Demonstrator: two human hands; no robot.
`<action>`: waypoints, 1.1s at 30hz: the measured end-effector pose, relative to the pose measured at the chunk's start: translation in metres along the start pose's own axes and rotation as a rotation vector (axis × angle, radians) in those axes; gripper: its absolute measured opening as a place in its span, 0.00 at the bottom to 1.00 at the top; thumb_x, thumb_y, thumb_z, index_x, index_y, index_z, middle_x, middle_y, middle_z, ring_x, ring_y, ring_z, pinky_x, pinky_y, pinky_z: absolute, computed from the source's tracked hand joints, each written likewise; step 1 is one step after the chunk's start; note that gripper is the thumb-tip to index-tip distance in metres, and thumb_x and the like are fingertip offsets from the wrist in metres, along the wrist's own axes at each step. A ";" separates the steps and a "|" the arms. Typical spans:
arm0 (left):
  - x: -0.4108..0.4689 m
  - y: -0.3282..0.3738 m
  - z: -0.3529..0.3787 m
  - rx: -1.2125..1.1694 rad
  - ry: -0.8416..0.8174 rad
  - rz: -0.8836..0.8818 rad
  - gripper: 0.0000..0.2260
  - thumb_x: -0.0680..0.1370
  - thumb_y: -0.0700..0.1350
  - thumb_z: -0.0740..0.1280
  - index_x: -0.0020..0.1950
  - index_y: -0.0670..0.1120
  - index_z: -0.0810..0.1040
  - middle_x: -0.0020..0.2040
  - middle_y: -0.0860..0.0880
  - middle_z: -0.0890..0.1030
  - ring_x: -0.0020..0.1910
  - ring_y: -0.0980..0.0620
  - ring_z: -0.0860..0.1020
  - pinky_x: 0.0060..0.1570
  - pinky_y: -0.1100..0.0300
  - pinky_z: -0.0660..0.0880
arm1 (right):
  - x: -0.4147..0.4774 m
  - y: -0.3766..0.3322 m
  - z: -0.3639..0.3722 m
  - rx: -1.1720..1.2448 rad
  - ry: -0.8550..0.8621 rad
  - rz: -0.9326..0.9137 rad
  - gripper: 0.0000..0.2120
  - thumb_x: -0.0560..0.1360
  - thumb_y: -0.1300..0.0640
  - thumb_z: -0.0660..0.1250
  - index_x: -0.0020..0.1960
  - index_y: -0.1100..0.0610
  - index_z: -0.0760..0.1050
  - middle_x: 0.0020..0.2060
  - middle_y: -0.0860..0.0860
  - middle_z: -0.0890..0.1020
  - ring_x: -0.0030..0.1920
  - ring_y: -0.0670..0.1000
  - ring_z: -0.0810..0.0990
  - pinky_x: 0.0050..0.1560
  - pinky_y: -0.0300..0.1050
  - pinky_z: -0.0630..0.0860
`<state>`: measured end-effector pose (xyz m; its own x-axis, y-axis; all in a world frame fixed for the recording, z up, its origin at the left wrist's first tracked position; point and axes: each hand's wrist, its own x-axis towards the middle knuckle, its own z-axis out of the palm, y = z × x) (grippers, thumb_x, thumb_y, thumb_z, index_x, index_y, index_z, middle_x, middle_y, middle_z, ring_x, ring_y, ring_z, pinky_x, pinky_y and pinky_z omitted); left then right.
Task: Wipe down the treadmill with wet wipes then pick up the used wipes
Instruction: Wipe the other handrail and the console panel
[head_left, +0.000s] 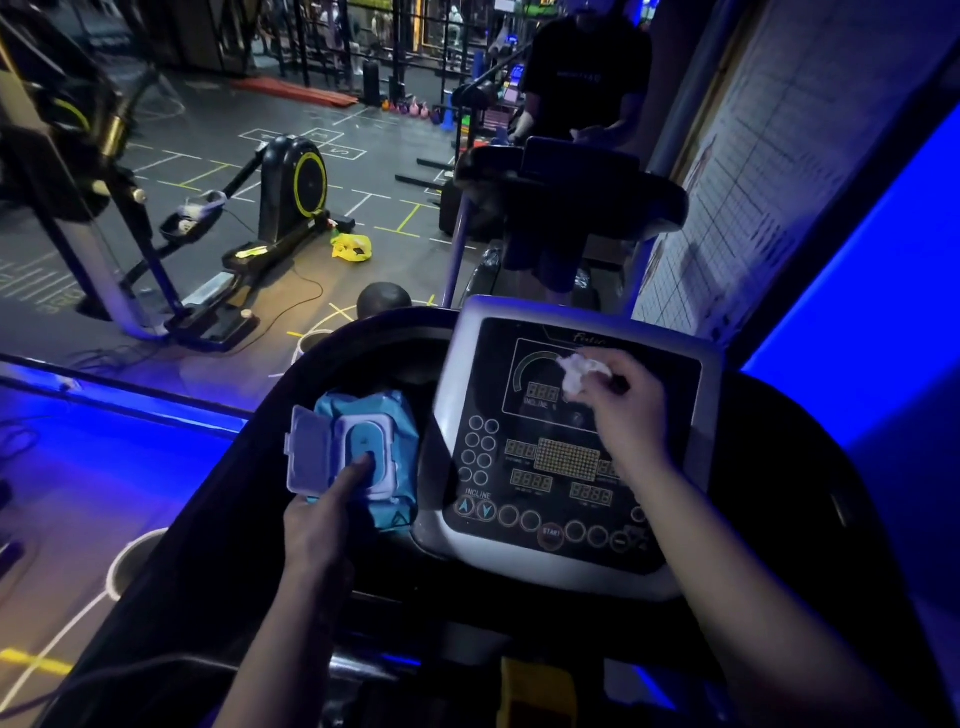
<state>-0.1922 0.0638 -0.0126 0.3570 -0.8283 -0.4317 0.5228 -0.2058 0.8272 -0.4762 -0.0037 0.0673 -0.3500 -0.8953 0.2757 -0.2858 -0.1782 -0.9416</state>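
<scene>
At a dimly lit, blue-lit gym, a person leans over a treadmill (810, 467). The left hand (317, 525) stretches a straight forefinger onto the opening of a blue pack of wet wipes (400, 415), its pale lid (306, 457) flipped open to the left. The pack lies in the dark tray just left of the console (545, 452). The right hand (631, 410) pinches a crumpled white wipe (576, 371) and holds it against the console's upper display, above the rows of round buttons. Beyond, a second treadmill (571, 192) stands in line, with a person in a dark shirt (587, 67) on it. To the left, on the marked floor, sit an exercise machine with a yellow-ringed wheel (298, 187) and a yellow bag (352, 247).
</scene>
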 end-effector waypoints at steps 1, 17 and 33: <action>-0.002 0.001 0.002 0.000 0.000 0.011 0.09 0.74 0.43 0.78 0.49 0.43 0.81 0.25 0.51 0.76 0.19 0.54 0.72 0.21 0.62 0.70 | 0.004 0.002 -0.004 0.049 0.043 0.029 0.09 0.77 0.63 0.71 0.51 0.51 0.84 0.45 0.47 0.86 0.49 0.57 0.86 0.48 0.56 0.84; 0.001 -0.004 0.046 -0.039 -0.109 0.104 0.15 0.75 0.41 0.78 0.60 0.38 0.83 0.51 0.38 0.86 0.39 0.44 0.84 0.31 0.56 0.80 | 0.000 0.018 -0.009 -0.023 0.278 -0.043 0.03 0.75 0.54 0.74 0.49 0.50 0.84 0.43 0.45 0.87 0.47 0.47 0.85 0.53 0.52 0.81; 0.009 -0.006 0.038 -0.090 -0.031 0.127 0.15 0.75 0.41 0.78 0.60 0.38 0.84 0.55 0.36 0.86 0.47 0.38 0.85 0.45 0.47 0.83 | 0.019 0.030 0.013 -0.385 -0.123 -0.258 0.04 0.74 0.60 0.75 0.48 0.54 0.84 0.43 0.45 0.85 0.44 0.42 0.83 0.46 0.40 0.80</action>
<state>-0.2219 0.0376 -0.0080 0.4017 -0.8606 -0.3131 0.5426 -0.0518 0.8384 -0.4799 -0.0314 0.0419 -0.1227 -0.8873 0.4445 -0.6670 -0.2579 -0.6990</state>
